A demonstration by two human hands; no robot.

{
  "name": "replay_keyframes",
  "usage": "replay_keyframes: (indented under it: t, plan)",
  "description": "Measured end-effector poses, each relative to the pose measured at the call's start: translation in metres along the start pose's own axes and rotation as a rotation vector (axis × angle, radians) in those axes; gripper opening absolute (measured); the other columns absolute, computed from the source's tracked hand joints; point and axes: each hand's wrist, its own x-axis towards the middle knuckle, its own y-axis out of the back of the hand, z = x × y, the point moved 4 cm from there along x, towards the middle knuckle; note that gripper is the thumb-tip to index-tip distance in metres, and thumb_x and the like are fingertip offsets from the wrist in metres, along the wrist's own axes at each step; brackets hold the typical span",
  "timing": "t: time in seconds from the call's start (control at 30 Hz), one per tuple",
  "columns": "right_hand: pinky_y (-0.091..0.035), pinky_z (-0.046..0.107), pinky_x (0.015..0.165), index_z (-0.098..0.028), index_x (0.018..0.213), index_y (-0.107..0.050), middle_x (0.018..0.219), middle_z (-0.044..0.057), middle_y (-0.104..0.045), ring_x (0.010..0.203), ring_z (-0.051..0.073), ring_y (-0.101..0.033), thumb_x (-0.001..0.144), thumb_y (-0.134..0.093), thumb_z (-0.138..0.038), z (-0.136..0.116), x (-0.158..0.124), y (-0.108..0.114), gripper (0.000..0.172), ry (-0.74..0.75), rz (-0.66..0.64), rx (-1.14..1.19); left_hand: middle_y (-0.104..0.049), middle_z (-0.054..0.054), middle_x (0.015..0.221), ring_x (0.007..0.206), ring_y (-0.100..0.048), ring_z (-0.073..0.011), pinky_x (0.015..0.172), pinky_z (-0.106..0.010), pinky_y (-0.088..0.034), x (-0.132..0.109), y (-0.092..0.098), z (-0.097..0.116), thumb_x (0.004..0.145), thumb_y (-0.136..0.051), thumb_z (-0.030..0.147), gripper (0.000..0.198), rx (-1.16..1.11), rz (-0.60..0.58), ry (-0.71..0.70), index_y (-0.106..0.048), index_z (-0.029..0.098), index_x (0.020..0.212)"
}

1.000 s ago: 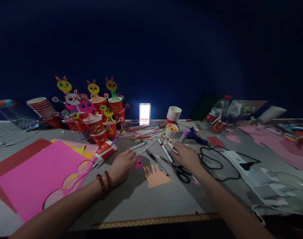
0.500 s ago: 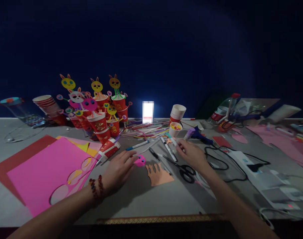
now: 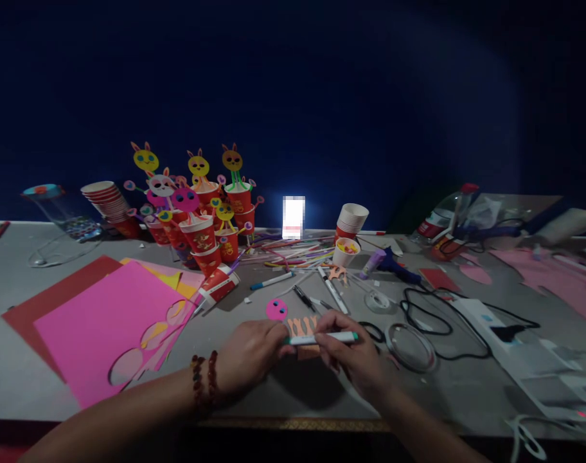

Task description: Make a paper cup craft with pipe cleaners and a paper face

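Observation:
A white marker with green ends (image 3: 338, 337) lies level across both hands, low over the table. My right hand (image 3: 353, 354) is closed around its barrel. My left hand (image 3: 254, 354) pinches the marker's left end, where a bit of green shows at the fingertips. Behind the marker, and partly hidden by it, is an orange paper piece with cut-out shapes (image 3: 302, 326). A pink paper disc with two blue eyes (image 3: 276, 309) rests just beyond my left hand. Scissors (image 3: 371, 332) lie beside my right hand, mostly covered by it.
Pink paper sheets (image 3: 114, 321) lie at left. Behind them stand red cups with paper bunny figures (image 3: 196, 231). A blue marker (image 3: 271, 281), a black pen (image 3: 302, 298), a tape roll (image 3: 377, 300) and a glue stick (image 3: 372, 263) lie mid-table. A power strip (image 3: 519, 360) with black cable is at right.
My right hand has brought the marker from the middle of the table back toward me. My left hand has moved right and now grips its end. The view has shifted slightly.

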Motion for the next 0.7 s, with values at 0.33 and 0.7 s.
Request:
replay_keyframes:
  t: [0.33,0.7]
  plan:
    - [-0.035,0.022,0.051,-0.018,0.06,-0.056,0.054,-0.004,-0.049,0.051,0.01,-0.045,0.085,-0.063,-0.056,0.001,-0.011,-0.032,0.046,0.128,-0.144,-0.186,-0.065,-0.004,0.072,0.06,-0.056,-0.0159,0.054,-0.025,-0.032,-0.006,-0.008,0.019,0.095,-0.007,0.067,0.072,-0.298,-0.263,0.09,-0.058,0.018,0.082]
    - [-0.024,0.015,0.037,-0.019,0.061,-0.052,0.043,-0.01,-0.035,0.035,0.003,-0.028,0.071,-0.081,-0.042,-0.038,-0.014,0.065,0.038,0.185,0.422,0.265,-0.039,0.004,0.061,0.056,-0.037,-0.011,0.055,-0.023,-0.032,-0.056,0.0,-0.017,0.1,-0.023,0.055,0.05,-0.687,-0.169,0.514,-0.034,0.02,0.066]
